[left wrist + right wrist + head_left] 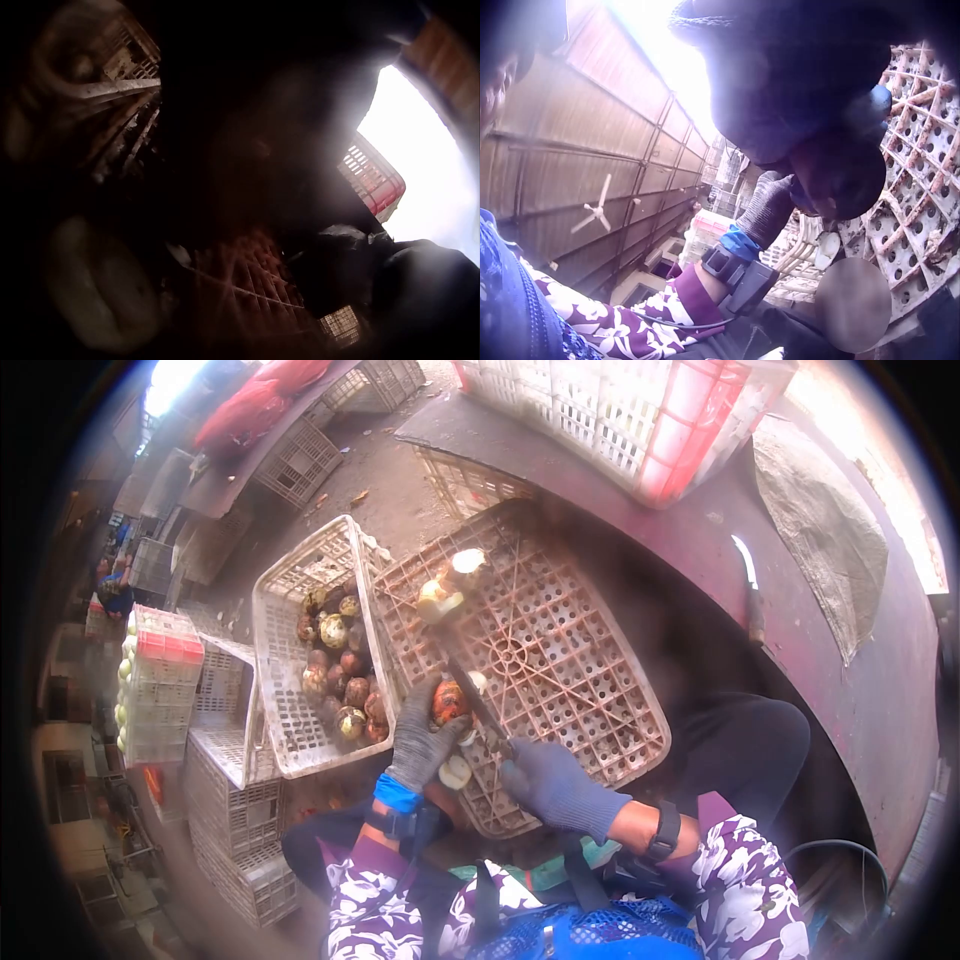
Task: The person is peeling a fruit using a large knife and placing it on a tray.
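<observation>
In a grey glove, the left hand (pixel 422 738) grips a reddish-brown round bulb-like piece (pixel 450 702) over the near left part of an upturned crate (pixel 610 705). The right hand (pixel 560 785), in a blue-grey glove, curls round the handle of a long dark knife (pixel 474 698), whose blade lies against or just beside that piece. A pale cut piece (pixel 455 772) is below the left hand. Peeled pale pieces (pixel 436 600) rest at the crate's far left. The right wrist view shows the left hand (pixel 766 206) too; the left wrist view is mostly dark.
A white crate (pixel 270 660) at left holds several brown and yellowish round pieces (pixel 355 690). Stacked crates (pixel 235 815) stand farther left. On the curved table (pixel 700 550) at right lie another knife (pixel 750 585), a grey cloth (pixel 820 520) and a large white-and-red crate (pixel 600 420).
</observation>
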The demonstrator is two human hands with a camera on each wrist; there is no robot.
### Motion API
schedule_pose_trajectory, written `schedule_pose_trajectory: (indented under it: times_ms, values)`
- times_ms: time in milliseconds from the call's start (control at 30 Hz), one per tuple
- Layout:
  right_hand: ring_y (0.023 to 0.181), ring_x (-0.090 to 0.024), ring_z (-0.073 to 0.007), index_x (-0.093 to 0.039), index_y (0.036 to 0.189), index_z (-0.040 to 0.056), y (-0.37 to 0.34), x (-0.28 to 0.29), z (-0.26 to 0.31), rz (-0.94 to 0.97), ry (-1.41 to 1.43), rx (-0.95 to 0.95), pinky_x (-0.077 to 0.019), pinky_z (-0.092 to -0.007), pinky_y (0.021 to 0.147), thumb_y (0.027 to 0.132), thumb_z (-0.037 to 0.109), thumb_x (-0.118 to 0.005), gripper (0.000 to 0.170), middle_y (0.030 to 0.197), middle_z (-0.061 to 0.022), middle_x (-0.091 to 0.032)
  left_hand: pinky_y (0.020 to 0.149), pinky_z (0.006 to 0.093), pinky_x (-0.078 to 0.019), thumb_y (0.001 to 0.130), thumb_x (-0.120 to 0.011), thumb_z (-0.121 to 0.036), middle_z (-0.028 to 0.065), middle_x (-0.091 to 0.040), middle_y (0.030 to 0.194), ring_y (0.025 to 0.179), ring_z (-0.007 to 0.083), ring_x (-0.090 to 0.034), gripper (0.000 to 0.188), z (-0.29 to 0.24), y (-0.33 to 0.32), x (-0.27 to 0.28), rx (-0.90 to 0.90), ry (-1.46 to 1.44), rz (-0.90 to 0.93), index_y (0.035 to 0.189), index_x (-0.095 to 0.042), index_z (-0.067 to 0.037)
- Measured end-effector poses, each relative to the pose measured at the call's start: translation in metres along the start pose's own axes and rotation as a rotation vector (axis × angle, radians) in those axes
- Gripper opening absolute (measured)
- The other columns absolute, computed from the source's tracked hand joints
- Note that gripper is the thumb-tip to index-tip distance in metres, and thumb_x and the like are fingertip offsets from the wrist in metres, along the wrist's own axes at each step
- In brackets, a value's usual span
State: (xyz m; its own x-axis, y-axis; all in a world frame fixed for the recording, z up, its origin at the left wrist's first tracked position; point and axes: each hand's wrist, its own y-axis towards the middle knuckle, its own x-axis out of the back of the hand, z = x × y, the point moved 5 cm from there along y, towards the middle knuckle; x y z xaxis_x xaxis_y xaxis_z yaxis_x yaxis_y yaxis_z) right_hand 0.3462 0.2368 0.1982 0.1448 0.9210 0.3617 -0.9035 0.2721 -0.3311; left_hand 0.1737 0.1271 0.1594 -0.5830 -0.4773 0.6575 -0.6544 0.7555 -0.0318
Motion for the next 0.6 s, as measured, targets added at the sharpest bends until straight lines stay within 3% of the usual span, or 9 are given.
schedule_pose_trajectory:
  times_ms: [333,433,600]
  values:
    - [0.086,-0.059,-0.0445,-0.055,0.090,-0.0049,-0.005,0.007,0.001,0.041,-0.027,0.035,-0.0464,-0.0487,0.078,0.087,0.029,-0.055,0.034,0.086,-0.0291,-0.060,0.099,0.0391,-0.0413,0.068,-0.079,-0.017,0.0216,-0.050,0.124,0.117,0.0347,-0.049,0.073,0.002,0.001,-0.006,-0.038,0.114,-0.034,0.130,-0.046,-0.001]
    - [0.087,-0.058,-0.0451,-0.057,0.085,-0.0058,0.012,0.005,0.000,0.084,0.035,-0.126,-0.0460,-0.0490,0.079,0.087,0.029,-0.054,0.035,0.086,-0.0300,-0.059,0.099,0.0406,-0.0410,0.068,-0.079,-0.020,0.0222,-0.051,0.123,0.117,0.0359,-0.049,0.072,-0.015,-0.001,-0.006,-0.072,0.206,-0.016,0.130,-0.047,-0.001]
    - [0.085,-0.059,-0.0451,-0.059,0.085,-0.0066,0.030,0.001,-0.001,0.024,0.057,-0.037,-0.0466,-0.0486,0.078,0.086,0.026,-0.053,0.033,0.085,-0.0303,-0.060,0.101,0.0421,-0.0400,0.068,-0.079,-0.022,0.0212,-0.051,0.123,0.117,0.0362,-0.049,0.071,-0.012,-0.002,-0.007,-0.107,0.258,-0.022,0.129,-0.048,-0.002]
